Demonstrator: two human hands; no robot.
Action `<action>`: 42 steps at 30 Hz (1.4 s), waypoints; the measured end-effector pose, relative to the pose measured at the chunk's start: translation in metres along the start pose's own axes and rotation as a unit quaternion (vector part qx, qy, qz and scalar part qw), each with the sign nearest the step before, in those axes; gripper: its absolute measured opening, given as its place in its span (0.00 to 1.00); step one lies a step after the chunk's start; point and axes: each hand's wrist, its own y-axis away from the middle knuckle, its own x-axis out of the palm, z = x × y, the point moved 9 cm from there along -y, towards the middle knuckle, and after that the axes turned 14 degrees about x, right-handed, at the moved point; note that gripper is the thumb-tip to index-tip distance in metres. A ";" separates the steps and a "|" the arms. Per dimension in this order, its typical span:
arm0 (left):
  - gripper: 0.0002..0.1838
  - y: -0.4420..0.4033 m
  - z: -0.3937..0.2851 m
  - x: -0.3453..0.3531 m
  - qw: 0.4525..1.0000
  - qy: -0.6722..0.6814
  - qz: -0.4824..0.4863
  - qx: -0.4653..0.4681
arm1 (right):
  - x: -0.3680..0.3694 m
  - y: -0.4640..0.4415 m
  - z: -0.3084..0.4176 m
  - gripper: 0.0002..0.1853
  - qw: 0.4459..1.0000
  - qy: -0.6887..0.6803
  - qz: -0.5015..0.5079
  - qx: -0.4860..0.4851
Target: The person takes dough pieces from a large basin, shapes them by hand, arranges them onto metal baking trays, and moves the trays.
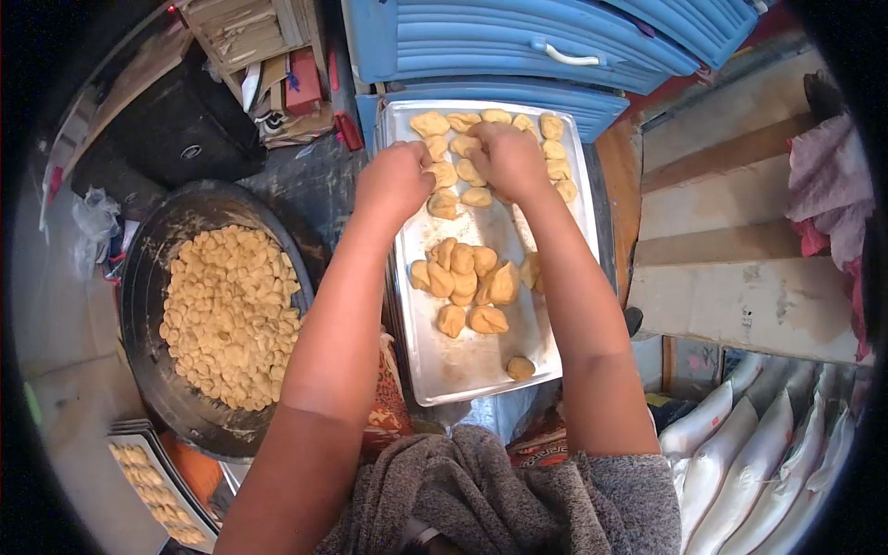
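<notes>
Blue drawers (444, 42) just beyond tray (439, 370); black basin (141, 305) left; sacks (747, 453) right.

In the upper middle of the frame, the left hand (393, 180) has its fingertips curled out of sight, so its grip cannot be told. The right hand (507, 165) covers some of the dough pieces (552, 150), and the right forearm (592, 351) hides a strip of the metal tray (439, 370). At left, the left forearm (328, 361) blocks the lower right of the black tub (143, 370). The logo (191, 151) in the upper left is too small to read. The top edge crops the blue drawers (518, 42); at lower right, the white sacks (731, 462) run out of view. Lettering on the red printed material (539, 451), bottom centre, shows only partly.
</notes>
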 end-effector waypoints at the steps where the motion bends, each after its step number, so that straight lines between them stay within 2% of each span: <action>1: 0.11 0.001 0.002 0.002 1.000 0.000 0.000 -0.003 | 0.002 -0.002 0.000 0.14 1.000 0.000 0.002 -0.002; 7: 0.12 0.001 0.003 0.008 1.000 -0.015 -0.014 -0.004 | -0.017 0.005 -0.001 0.18 0.999 -0.031 -0.011 0.025; 9: 0.12 0.001 0.000 0.009 1.000 -0.029 0.012 -0.003 | -0.014 0.018 -0.013 0.20 0.983 -0.060 0.100 0.142; 12: 0.13 0.000 0.000 0.010 0.999 -0.033 0.000 -0.009 | -0.009 0.038 -0.002 0.19 0.991 -0.022 0.085 0.105; 13: 0.13 0.000 -0.002 0.010 0.999 -0.032 0.001 -0.007 | -0.003 0.040 0.000 0.17 0.996 -0.021 0.057 0.062; 16: 0.13 0.000 0.000 0.009 0.999 -0.039 0.023 -0.031 | 0.001 0.037 -0.004 0.14 0.998 -0.015 0.046 0.048; 19: 0.13 0.002 -0.003 0.009 0.999 -0.035 0.020 -0.012 | 0.001 0.032 0.002 0.11 0.999 -0.038 0.018 0.008; 23: 0.13 -0.002 -0.004 0.010 0.998 -0.056 0.006 0.006 | -0.012 0.035 -0.004 0.10 0.992 -0.123 -0.021 0.028; 25: 0.13 -0.001 -0.004 0.008 0.998 -0.059 0.001 -0.001 | -0.019 0.042 -0.012 0.09 0.982 -0.151 0.023 0.114; 26: 0.13 -0.001 -0.005 0.006 0.998 -0.055 -0.013 -0.006 | -0.023 0.049 -0.009 0.09 0.982 -0.152 0.026 0.111; 28: 0.12 0.002 -0.009 -0.004 0.998 -0.050 -0.026 -0.012 | -0.014 0.062 -0.007 0.11 0.987 -0.070 0.100 0.103; 29: 0.11 0.003 -0.014 0.003 0.999 -0.013 0.032 0.005 | -0.001 0.064 -0.011 0.13 0.983 -0.071 0.142 0.088; 30: 0.10 0.005 -0.021 0.012 0.995 0.024 0.090 0.024 | 0.003 0.064 -0.015 0.13 0.983 -0.071 0.141 0.092; 33: 0.10 0.008 -0.025 0.029 0.990 0.011 0.118 0.074 | 0.001 0.066 -0.009 0.14 0.986 -0.124 0.090 0.069; 36: 0.11 0.003 -0.020 0.032 0.992 -0.014 0.091 0.088 | -0.018 0.065 -0.004 0.12 0.988 -0.137 0.037 0.067; 39: 0.11 0.003 -0.020 0.029 0.994 -0.026 0.071 0.084 | -0.028 0.080 -0.013 0.12 0.974 -0.180 0.068 0.121; 41: 0.10 0.001 -0.020 0.030 0.994 0.000 0.069 0.089 | 0.002 0.102 -0.004 0.10 0.956 -0.106 0.263 0.070; 42: 0.09 0.001 -0.022 0.028 0.993 0.023 0.066 0.095 | 0.003 0.104 -0.008 0.10 0.957 -0.105 0.261 0.074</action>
